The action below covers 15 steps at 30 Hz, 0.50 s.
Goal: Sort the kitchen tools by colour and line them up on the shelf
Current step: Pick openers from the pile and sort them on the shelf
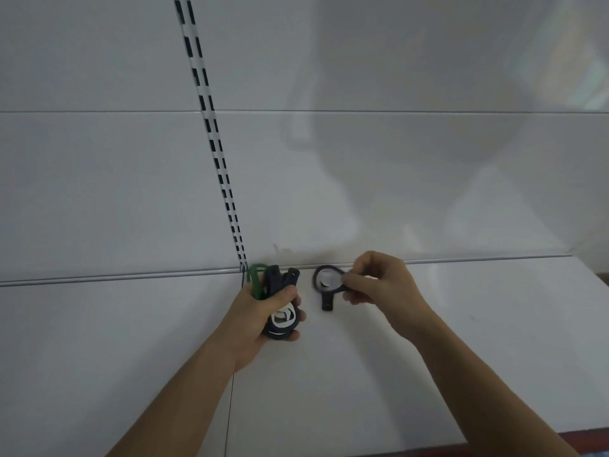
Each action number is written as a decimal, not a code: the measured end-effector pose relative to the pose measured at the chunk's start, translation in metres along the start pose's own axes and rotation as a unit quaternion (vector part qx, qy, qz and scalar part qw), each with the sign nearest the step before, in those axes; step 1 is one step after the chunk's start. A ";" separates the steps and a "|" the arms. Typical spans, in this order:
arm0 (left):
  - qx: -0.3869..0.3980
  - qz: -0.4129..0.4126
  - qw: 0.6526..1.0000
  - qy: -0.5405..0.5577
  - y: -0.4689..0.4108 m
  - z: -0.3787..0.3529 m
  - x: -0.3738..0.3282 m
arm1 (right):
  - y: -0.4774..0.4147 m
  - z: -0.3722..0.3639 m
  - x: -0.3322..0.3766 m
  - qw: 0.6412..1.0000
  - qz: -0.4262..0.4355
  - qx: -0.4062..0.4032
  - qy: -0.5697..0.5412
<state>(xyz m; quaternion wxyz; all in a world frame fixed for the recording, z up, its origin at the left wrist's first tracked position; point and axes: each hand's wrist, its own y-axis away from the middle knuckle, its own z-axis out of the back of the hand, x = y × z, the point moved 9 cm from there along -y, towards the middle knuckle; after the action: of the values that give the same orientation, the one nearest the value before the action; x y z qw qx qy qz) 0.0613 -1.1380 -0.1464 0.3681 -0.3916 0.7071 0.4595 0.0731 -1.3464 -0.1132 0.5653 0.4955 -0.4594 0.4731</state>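
My left hand (263,311) grips a bundle of kitchen tools (280,298): several dark navy or black ones with loop-shaped ends, plus one green tool (255,278) sticking up at the bundle's left. My right hand (379,282) pinches a single black tool (324,285) with a round loop head and a short handle, holding it just above the white shelf (428,357), to the right of the bundle. Both hands are near the shelf's back edge.
A white back wall (131,192) rises behind the shelf, with a slotted metal upright (214,143) running down to the shelf's back edge by my left hand. The shelf's front edge shows at lower right. A thin seam splits the shelf below my left arm.
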 end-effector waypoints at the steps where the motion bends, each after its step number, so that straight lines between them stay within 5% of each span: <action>1: -0.003 0.003 1.000 0.004 -0.001 0.000 0.002 | 0.000 0.012 -0.009 0.999 -0.025 -0.032 -0.012; 8: -0.014 0.045 0.993 0.112 -0.004 -0.011 0.017 | -0.015 0.009 -0.019 0.965 0.022 -0.126 0.230; 15: -0.042 0.006 0.994 0.098 -0.004 -0.001 0.014 | -0.001 -0.023 -0.014 0.950 0.108 -0.097 0.277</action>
<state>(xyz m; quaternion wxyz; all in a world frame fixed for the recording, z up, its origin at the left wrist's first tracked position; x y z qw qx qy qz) 0.0592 -1.1436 -0.1599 0.2776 -0.4451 0.7222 0.4507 0.0731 -1.3249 -0.1289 0.6613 0.2354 -0.3790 0.6030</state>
